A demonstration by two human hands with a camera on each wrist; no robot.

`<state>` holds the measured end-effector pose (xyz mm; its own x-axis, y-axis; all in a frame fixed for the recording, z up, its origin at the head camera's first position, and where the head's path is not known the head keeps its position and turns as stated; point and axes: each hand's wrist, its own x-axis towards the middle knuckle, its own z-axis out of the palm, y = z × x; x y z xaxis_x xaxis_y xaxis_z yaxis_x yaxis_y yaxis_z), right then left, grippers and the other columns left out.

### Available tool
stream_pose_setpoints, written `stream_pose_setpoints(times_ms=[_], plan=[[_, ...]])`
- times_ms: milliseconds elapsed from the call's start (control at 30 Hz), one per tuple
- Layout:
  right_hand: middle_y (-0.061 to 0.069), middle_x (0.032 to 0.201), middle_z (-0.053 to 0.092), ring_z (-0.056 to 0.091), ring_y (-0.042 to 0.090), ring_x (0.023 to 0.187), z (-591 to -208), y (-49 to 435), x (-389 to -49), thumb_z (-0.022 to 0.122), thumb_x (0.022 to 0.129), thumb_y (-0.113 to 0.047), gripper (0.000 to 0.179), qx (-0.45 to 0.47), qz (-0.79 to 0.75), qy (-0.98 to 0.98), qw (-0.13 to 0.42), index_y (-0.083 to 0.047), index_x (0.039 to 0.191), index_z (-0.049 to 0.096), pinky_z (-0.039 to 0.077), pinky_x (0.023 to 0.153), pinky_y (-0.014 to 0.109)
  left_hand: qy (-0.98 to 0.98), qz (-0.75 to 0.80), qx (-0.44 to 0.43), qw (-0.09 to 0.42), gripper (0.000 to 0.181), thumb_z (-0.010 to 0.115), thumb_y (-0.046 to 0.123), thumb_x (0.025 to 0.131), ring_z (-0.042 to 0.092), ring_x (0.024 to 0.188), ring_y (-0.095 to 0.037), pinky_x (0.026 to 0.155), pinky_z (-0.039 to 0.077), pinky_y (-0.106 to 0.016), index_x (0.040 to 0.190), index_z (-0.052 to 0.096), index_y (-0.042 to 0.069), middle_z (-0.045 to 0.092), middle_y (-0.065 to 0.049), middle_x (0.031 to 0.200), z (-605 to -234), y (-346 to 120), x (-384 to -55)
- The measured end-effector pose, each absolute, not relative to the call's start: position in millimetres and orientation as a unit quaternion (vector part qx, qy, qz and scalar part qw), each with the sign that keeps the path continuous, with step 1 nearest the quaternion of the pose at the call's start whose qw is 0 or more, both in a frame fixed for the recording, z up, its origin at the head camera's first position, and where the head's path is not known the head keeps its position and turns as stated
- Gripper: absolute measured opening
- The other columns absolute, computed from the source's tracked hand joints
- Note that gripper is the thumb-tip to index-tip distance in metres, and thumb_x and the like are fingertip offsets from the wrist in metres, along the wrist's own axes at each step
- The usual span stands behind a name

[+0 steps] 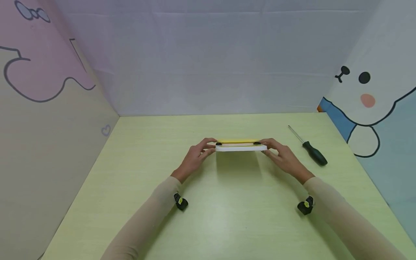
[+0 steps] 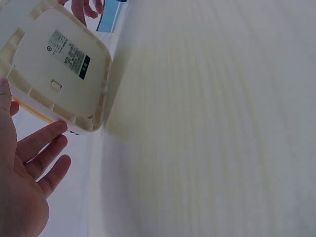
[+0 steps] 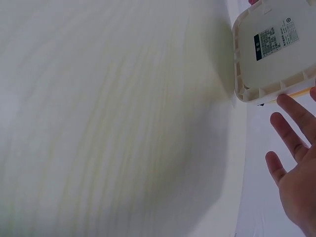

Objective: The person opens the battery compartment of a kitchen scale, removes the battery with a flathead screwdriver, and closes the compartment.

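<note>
A flat, white plastic case [image 1: 241,148] with rounded corners is seen nearly edge-on in the head view. A yellow strip [image 1: 238,141] and two small black parts show along its far side. The left hand [image 1: 196,155] holds its left edge between thumb and fingers, and the right hand [image 1: 283,157] grips the right edge the same way. Both wrist views show the case's ribbed underside [image 2: 37,59] and a printed label [image 3: 270,42]. It is tilted up from the table; whether its lower edge touches the surface I cannot tell.
A screwdriver [image 1: 313,151] with a dark green handle lies right of the right hand, its shaft pointing away and left. The pale wooden table [image 1: 214,224] is bounded by a white back wall [image 1: 211,65] and side panels with cartoon drawings.
</note>
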<state>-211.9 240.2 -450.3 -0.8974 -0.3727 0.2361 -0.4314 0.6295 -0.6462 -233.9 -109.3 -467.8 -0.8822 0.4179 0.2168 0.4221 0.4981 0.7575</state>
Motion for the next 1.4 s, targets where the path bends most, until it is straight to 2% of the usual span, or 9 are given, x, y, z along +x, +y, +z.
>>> stream_pose_setpoints(times_ms=[200, 433, 667, 867, 1033, 1400], plan=[[0.016, 0.124, 0.066, 0.061, 0.035, 0.115, -446.3, 237.4, -210.6, 0.054, 0.102, -0.028, 0.034, 0.198, 0.382, -0.902, 0.034, -0.02, 0.135, 0.052, 0.045, 0.086, 0.055, -0.871, -0.435, -0.227, 0.009, 0.04, 0.044, 0.053, 0.099, 0.066, 0.11, -0.018, 0.087, 0.052, -0.04, 0.135, 0.048, 0.037, 0.07, -0.003, 0.121, -466.2, -106.5, -232.9], [0.015, 0.126, 0.066, 0.06, 0.037, 0.118, -442.9, 233.7, -210.3, 0.053, 0.101, -0.035, 0.037, 0.169, 0.394, -0.903, 0.025, -0.02, 0.135, 0.053, 0.043, 0.094, 0.064, -0.876, -0.435, -0.208, 0.014, 0.042, 0.043, 0.056, 0.097, 0.068, 0.102, -0.021, 0.078, 0.05, -0.038, 0.136, 0.048, 0.039, 0.072, -0.007, 0.117, -462.8, -104.8, -232.5], [0.017, 0.128, 0.065, 0.057, 0.039, 0.122, -442.6, 231.2, -212.4, 0.051, 0.102, -0.038, 0.04, 0.155, 0.398, -0.904, 0.023, -0.017, 0.135, 0.052, 0.04, 0.096, 0.068, -0.871, -0.443, -0.213, 0.019, 0.039, 0.044, 0.051, 0.1, 0.07, 0.1, -0.025, 0.077, 0.05, -0.039, 0.137, 0.047, 0.04, 0.073, -0.005, 0.113, -461.2, -105.5, -233.0], [0.016, 0.124, 0.067, 0.06, 0.038, 0.119, -441.0, 229.6, -212.2, 0.051, 0.102, -0.036, 0.038, 0.159, 0.401, -0.901, 0.038, -0.016, 0.135, 0.053, 0.04, 0.098, 0.065, -0.873, -0.434, -0.219, 0.037, 0.039, 0.044, 0.046, 0.101, 0.071, 0.101, -0.024, 0.08, 0.053, -0.042, 0.138, 0.048, 0.035, 0.075, -0.003, 0.109, -460.2, -104.5, -234.5], [0.015, 0.12, 0.069, 0.062, 0.037, 0.115, -440.2, 228.6, -213.3, 0.053, 0.102, -0.033, 0.037, 0.161, 0.4, -0.901, 0.045, -0.017, 0.135, 0.054, 0.042, 0.095, 0.063, -0.877, -0.43, -0.211, 0.048, 0.037, 0.045, 0.043, 0.102, 0.071, 0.101, -0.022, 0.081, 0.054, -0.042, 0.137, 0.05, 0.03, 0.075, -0.002, 0.105, -458.3, -102.4, -236.1], [0.015, 0.119, 0.07, 0.064, 0.035, 0.111, -440.1, 226.3, -215.6, 0.056, 0.1, -0.033, 0.038, 0.152, 0.401, -0.902, 0.051, -0.017, 0.135, 0.054, 0.045, 0.092, 0.06, -0.877, -0.431, -0.208, 0.052, 0.035, 0.048, 0.039, 0.102, 0.071, 0.098, -0.022, 0.078, 0.055, -0.041, 0.136, 0.05, 0.031, 0.076, -0.002, 0.101, -456.6, -101.1, -237.3]])
